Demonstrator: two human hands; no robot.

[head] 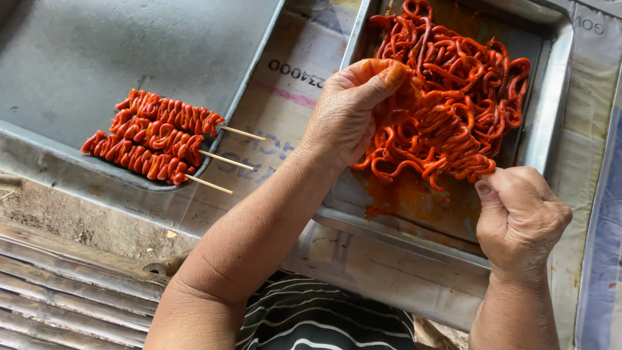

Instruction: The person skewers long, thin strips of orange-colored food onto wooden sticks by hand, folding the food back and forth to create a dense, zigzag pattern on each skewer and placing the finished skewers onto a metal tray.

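In the head view, the left hand (346,110) is over the near left part of a metal tray (551,97). Its fingers are closed on a bunch of red strips (453,97), soft and curly, wet with orange-red sauce. The thumb presses the bunch from above, and its tip is stained orange.

The right hand (518,217) is at the near right edge of the same pile. Its thumb and fingers pinch together at the end of the bunch, where the strips hang down. I cannot tell if there is a stick between these fingers (the strips hide this place). Both hands are closed, not wide.

The rest of the strips lie in a loose heap in the tray, more to the far side. On the bare bottom of the tray, near the person, there is a pool of orange sauce.

To the left, well apart from the hands, a second tray (78,58) holds three skewers (152,136), side by side and touching. They lie at its near edge, and their bare wooden ends stick out over the rim to the right.

Both trays stand on a worktop covered with flattened cardboard (285,97). At the bottom of the picture, between the arms, a striped dark shirt (324,317) is visible.
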